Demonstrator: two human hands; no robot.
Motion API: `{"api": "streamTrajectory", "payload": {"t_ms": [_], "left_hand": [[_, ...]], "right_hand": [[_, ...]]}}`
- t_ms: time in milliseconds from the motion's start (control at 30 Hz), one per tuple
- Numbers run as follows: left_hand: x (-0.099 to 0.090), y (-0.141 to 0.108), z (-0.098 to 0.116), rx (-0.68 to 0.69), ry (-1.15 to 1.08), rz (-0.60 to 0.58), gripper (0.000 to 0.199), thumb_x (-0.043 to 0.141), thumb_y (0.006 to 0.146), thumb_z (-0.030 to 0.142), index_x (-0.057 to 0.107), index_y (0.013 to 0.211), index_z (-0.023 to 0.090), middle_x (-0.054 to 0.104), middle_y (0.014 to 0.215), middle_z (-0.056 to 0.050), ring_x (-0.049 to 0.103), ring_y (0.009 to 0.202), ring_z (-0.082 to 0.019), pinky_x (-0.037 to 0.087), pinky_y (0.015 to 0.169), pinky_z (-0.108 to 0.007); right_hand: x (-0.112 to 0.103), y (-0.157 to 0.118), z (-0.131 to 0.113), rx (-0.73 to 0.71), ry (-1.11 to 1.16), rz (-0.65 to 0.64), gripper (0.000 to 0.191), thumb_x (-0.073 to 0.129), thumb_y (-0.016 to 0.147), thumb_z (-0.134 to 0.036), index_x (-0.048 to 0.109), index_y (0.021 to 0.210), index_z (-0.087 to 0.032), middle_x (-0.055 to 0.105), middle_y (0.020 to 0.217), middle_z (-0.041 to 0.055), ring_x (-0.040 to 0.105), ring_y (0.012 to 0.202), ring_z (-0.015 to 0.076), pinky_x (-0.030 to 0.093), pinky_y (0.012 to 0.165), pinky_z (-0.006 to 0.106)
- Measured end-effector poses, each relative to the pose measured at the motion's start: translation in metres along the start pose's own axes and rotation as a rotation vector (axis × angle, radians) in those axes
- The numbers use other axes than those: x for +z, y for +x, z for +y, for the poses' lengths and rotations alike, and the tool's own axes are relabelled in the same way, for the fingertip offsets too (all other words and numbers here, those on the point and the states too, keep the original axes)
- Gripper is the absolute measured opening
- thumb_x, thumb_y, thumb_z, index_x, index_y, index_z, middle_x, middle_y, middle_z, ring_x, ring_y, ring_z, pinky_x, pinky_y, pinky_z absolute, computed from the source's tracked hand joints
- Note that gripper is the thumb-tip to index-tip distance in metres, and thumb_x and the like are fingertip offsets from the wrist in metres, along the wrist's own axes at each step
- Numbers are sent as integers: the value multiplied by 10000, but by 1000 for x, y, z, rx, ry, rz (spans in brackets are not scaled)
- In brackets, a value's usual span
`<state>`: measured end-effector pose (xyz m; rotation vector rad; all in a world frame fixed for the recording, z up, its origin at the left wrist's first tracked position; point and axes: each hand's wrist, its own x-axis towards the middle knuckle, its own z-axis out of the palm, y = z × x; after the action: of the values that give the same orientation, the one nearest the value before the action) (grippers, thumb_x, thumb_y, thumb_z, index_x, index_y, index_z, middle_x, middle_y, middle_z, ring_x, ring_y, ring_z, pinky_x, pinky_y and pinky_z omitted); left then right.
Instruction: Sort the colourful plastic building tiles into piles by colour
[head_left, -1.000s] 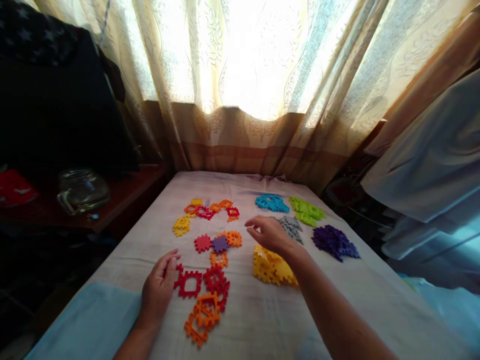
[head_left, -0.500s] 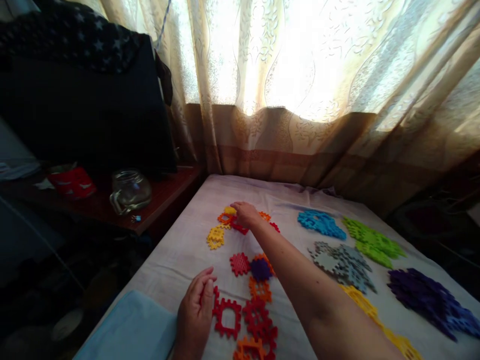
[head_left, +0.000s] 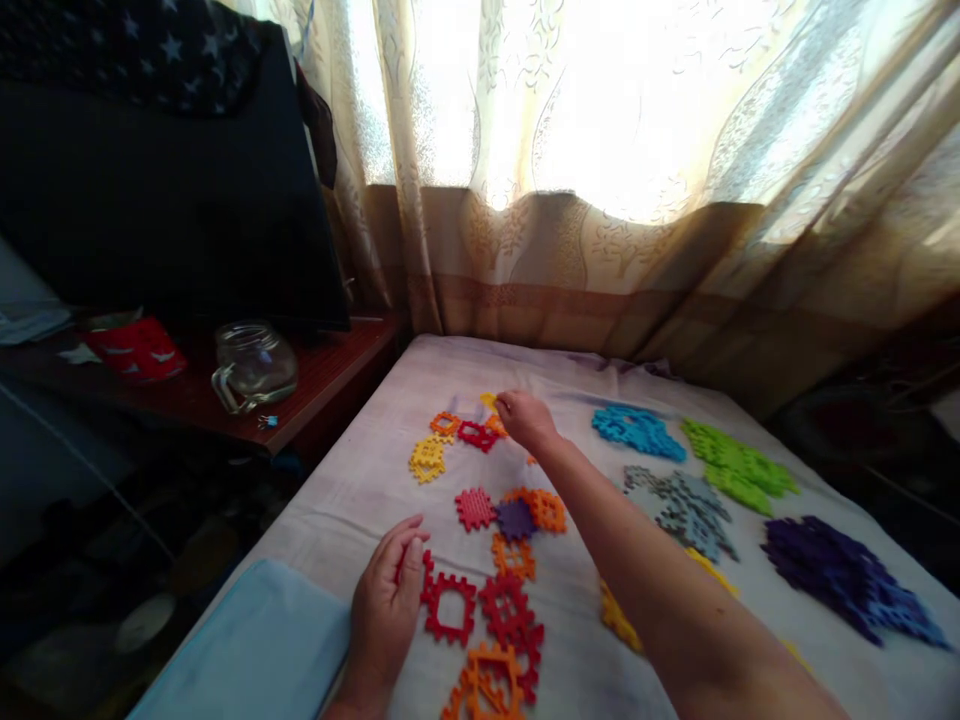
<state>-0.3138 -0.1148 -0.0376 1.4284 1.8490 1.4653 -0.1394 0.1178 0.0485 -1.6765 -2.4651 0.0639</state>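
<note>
My right hand [head_left: 527,415] reaches over the far part of the bed, its fingers closed on a small yellow interlocking piece [head_left: 489,400]. Just below and left of it lie a dark red frame piece [head_left: 477,435], an orange frame piece [head_left: 444,424] and some yellow pieces [head_left: 427,457]. My left hand [head_left: 386,600] rests on its side at the near left, fingers loosely curved and thumb apart. Beside its fingertips is a red square frame piece [head_left: 451,608]. Further right sit a red lattice piece [head_left: 507,606] and an orange frame [head_left: 495,680].
Sorted piles of blue [head_left: 637,432], green [head_left: 739,465], grey [head_left: 686,510] and purple [head_left: 840,570] pieces lie on the right. A light blue cloth-like item [head_left: 247,645] is at the near left. A glass jug [head_left: 259,365] stands on the brown desk [head_left: 360,365].
My right hand has moved right and lifted a yellow piece from beside the orange and red ones. My left hand has stayed in place. The camera view has tilted slightly down.
</note>
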Motion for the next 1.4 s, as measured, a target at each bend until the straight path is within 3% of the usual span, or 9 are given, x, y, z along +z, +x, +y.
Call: {"api": "streamTrajectory", "payload": {"t_ms": [233, 367, 467, 600, 767, 900, 1033, 1167, 1400], "left_hand": [[-2, 6, 4, 16, 34, -6, 432, 446, 844, 572, 694, 903, 223, 719, 1110, -82, 669, 1019, -223, 531, 924, -349], [-3, 7, 9, 9, 60, -19, 458, 443, 819, 601, 686, 922, 227, 716, 1118, -77, 675, 998, -229, 544, 892, -344], [-4, 7, 10, -19, 61, -33, 482, 437, 805, 618, 680, 940, 224, 706, 1134, -79, 682, 969, -236, 570, 819, -343], [-4, 7, 11, -8, 65, -27, 465, 442, 807, 605, 671, 958, 230, 719, 1101, -70, 682, 976, -231, 568, 822, -333], [-3, 7, 10, -17, 57, -8, 479, 448, 807, 602, 669, 994, 220, 734, 1055, -68, 685, 971, -227, 563, 837, -333], [-3, 7, 8, -22, 31, 15, 496, 446, 807, 604, 676, 996, 207, 736, 1059, -74, 688, 970, -223, 563, 828, -324], [-2, 6, 7, -5, 17, 31, 479, 447, 817, 600, 689, 965, 215, 731, 1077, -78, 685, 987, -224, 547, 880, -345], [-2, 5, 7, -6, -30, 39, 445, 461, 830, 572, 692, 936, 208, 725, 1079, -88, 688, 967, -217, 560, 852, -339], [0, 2, 2, 19, -28, 34, 404, 464, 864, 519, 703, 927, 200, 715, 1112, -103, 675, 1010, -211, 549, 894, -342]], "right_hand": [[-33, -135, 92, 156, 570, -47, 341, 484, 842, -301, 702, 1076, -182, 697, 770, 16, 606, 658, 142, 454, 613, 233], [-45, -208, 120, 226, 697, -168, 333, 497, 807, -330, 729, 993, -179, 681, 721, 3, 587, 608, 137, 450, 566, 229], [-52, -239, 129, 239, 673, -214, 336, 501, 798, -322, 741, 994, -190, 715, 789, 9, 619, 655, 149, 474, 600, 238], [-63, -252, 138, 259, 459, -184, 337, 521, 816, -322, 743, 1045, -212, 750, 937, 42, 662, 789, 194, 500, 718, 285], [-78, -232, 124, 328, 220, -34, 331, 507, 870, -317, 726, 1099, -220, 739, 1042, 62, 668, 910, 201, 481, 809, 288], [-74, -188, 74, 91, 157, -62, 308, 501, 883, -293, 735, 1067, -217, 736, 1042, 63, 666, 942, 192, 464, 835, 268], [-42, -135, 9, -136, 103, -150, 335, 467, 892, -229, 720, 1112, -236, 719, 1104, 65, 651, 1007, 179, 454, 855, 247], [-3, -87, -43, -198, 57, -186, 399, 436, 900, -191, 665, 1218, -270, 681, 1192, 67, 633, 1067, 189, 463, 872, 267], [30, -32, -69, -163, 16, -162, 381, 404, 921, -187, 647, 1214, -221, 656, 1167, 133, 639, 1026, 234, 493, 829, 322]]}}
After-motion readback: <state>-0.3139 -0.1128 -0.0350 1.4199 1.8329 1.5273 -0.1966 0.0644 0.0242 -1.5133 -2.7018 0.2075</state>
